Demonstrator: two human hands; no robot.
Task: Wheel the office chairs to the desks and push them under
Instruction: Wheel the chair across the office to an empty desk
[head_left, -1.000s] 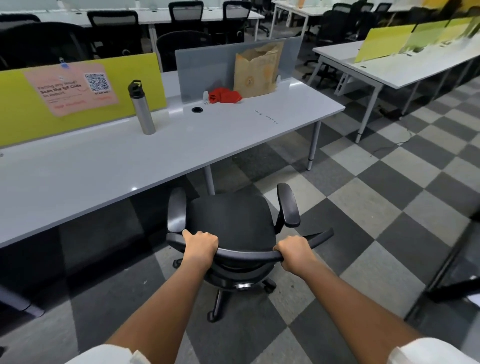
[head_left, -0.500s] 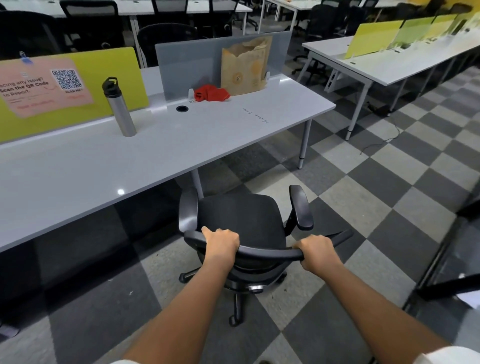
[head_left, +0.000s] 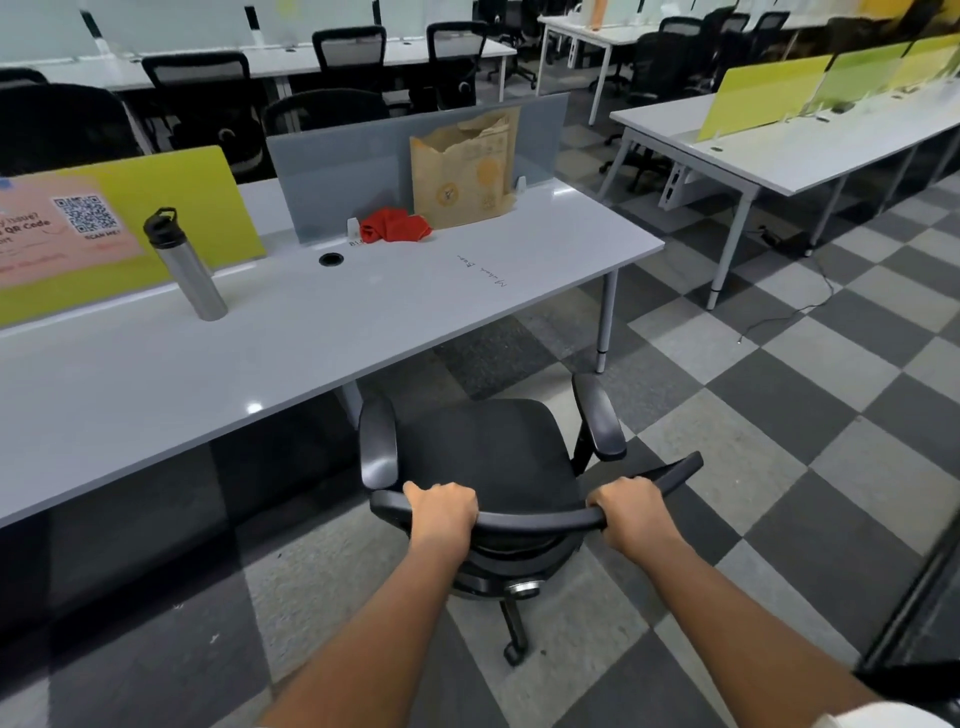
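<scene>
A black office chair (head_left: 488, 452) with a mesh seat and two armrests stands on the checkered floor just short of the white desk (head_left: 291, 332). My left hand (head_left: 441, 512) grips the top rail of the chair's backrest on its left side. My right hand (head_left: 631, 512) grips the same rail towards its right end. The seat's front edge lies near the desk's front edge, beside the desk's middle leg. The chair faces the desk.
On the desk stand a steel bottle (head_left: 184, 265), a red cloth (head_left: 395, 226), a brown paper bag (head_left: 465, 166) and yellow and grey dividers. A desk leg (head_left: 605, 322) is ahead right. A second desk row (head_left: 789, 150) lies to the right; more chairs stand behind.
The chair has rolled to the right along the desk with both hands still on its backrest. The desk objects have shifted left in view.
</scene>
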